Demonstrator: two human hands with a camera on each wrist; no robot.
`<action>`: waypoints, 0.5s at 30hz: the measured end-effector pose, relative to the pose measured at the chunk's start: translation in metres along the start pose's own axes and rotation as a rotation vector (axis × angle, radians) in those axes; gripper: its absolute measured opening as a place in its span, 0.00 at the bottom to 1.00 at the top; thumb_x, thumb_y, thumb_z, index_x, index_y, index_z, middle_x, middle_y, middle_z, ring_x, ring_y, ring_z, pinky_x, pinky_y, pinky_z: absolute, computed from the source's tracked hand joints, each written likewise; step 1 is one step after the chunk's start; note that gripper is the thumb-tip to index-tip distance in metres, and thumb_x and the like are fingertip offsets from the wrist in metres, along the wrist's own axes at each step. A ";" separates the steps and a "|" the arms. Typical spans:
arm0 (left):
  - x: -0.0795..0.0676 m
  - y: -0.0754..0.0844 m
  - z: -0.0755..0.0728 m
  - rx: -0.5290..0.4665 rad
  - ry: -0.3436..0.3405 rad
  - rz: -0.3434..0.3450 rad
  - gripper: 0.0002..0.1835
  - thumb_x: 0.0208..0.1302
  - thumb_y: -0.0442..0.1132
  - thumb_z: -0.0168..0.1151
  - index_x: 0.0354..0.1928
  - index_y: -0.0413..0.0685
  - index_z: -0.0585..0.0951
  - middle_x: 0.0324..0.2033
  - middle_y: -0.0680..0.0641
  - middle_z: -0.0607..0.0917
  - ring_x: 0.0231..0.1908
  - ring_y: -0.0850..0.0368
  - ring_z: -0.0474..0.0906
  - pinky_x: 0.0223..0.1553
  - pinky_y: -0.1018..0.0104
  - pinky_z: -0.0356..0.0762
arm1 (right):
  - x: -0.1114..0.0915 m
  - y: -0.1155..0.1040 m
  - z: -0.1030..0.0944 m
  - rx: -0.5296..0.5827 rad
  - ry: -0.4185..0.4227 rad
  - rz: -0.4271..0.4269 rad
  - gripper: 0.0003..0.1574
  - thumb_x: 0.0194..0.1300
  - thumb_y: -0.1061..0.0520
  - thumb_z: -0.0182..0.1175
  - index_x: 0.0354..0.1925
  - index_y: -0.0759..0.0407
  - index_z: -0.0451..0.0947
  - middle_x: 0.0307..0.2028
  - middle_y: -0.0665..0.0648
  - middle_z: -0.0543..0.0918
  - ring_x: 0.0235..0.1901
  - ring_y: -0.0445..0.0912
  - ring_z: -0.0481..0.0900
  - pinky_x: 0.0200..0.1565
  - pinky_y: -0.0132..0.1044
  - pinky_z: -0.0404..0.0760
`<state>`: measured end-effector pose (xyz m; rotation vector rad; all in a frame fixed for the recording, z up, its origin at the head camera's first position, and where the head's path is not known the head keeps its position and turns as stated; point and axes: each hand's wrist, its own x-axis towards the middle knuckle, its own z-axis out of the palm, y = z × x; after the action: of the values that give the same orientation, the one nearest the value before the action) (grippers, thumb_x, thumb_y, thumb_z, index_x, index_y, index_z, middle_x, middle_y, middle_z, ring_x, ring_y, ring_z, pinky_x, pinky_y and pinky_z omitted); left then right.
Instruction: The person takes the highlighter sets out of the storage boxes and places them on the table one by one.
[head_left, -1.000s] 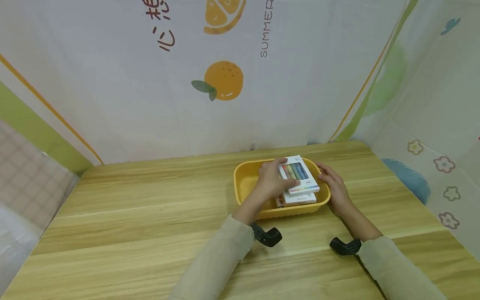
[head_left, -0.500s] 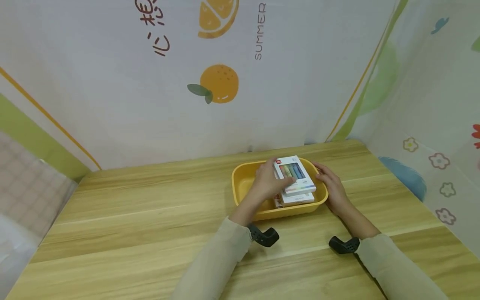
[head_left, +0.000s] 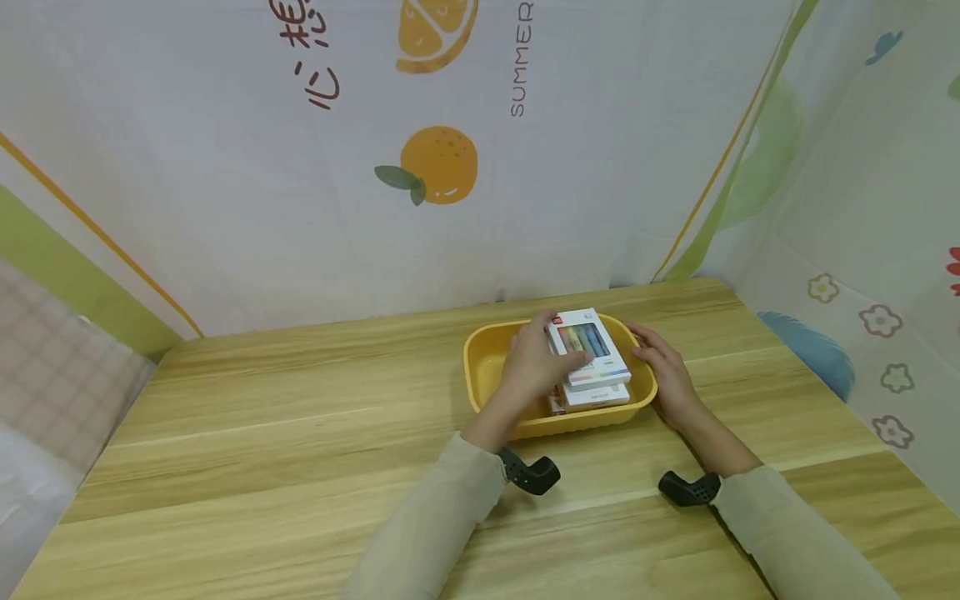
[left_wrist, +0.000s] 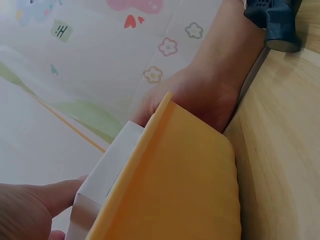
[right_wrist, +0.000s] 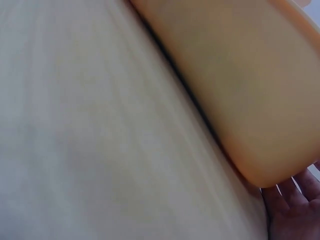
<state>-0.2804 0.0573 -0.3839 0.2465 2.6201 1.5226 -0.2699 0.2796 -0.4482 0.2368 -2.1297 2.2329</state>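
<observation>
A yellow plastic basket [head_left: 491, 367] stands on the wooden table, with boxes stacked in its right half. On top lies a white box of crayons [head_left: 603, 367], its window showing coloured sticks. My left hand [head_left: 531, 367] holds this box, thumb over its front face and fingers at its far left edge. Beneath it is another white box [head_left: 600, 396], mostly covered. My right hand [head_left: 670, 379] grips the basket's right end, its thumb at the rim and its fingers along the outside. In the right wrist view the fingers [right_wrist: 295, 197] touch the basket's outer wall.
The wooden table [head_left: 262, 433] stretches left and in front of the basket. Behind it hangs a white printed curtain [head_left: 300, 208], and another patterned cloth [head_left: 862, 250] hangs at the right. Each wrist wears a black camera mount [head_left: 532, 475].
The crayon box has shifted slightly left within the basket, and its red logo has come out from behind my left fingers. My right hand stays at the basket's end. The head view has shifted slightly.
</observation>
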 end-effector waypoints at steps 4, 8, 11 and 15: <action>-0.001 0.002 -0.002 0.011 0.019 0.019 0.44 0.56 0.49 0.77 0.74 0.54 0.68 0.61 0.46 0.80 0.55 0.49 0.76 0.59 0.52 0.77 | 0.000 -0.001 -0.001 -0.047 0.010 -0.012 0.31 0.79 0.59 0.43 0.75 0.69 0.56 0.56 0.40 0.76 0.53 0.32 0.78 0.52 0.23 0.80; -0.001 0.003 -0.004 0.035 0.035 0.049 0.43 0.56 0.49 0.77 0.73 0.53 0.69 0.61 0.46 0.80 0.54 0.51 0.75 0.59 0.54 0.76 | 0.001 -0.003 -0.002 -0.105 0.010 -0.023 0.32 0.79 0.59 0.43 0.75 0.70 0.56 0.56 0.40 0.76 0.54 0.31 0.77 0.52 0.22 0.80; -0.002 0.004 -0.005 0.016 0.044 0.057 0.43 0.56 0.46 0.77 0.73 0.52 0.69 0.60 0.46 0.80 0.52 0.51 0.76 0.58 0.55 0.77 | 0.001 -0.003 -0.005 -0.136 -0.002 -0.032 0.32 0.80 0.58 0.43 0.75 0.71 0.55 0.57 0.40 0.75 0.54 0.30 0.77 0.52 0.22 0.80; -0.001 0.002 -0.006 -0.030 0.034 0.056 0.43 0.56 0.44 0.77 0.73 0.50 0.69 0.60 0.45 0.80 0.50 0.52 0.76 0.57 0.57 0.79 | 0.000 -0.001 -0.009 -0.145 -0.019 -0.059 0.32 0.81 0.57 0.43 0.75 0.71 0.55 0.59 0.43 0.74 0.55 0.31 0.78 0.52 0.23 0.80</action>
<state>-0.2806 0.0532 -0.3787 0.2960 2.6361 1.5957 -0.2704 0.2881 -0.4472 0.3107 -2.2499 2.0421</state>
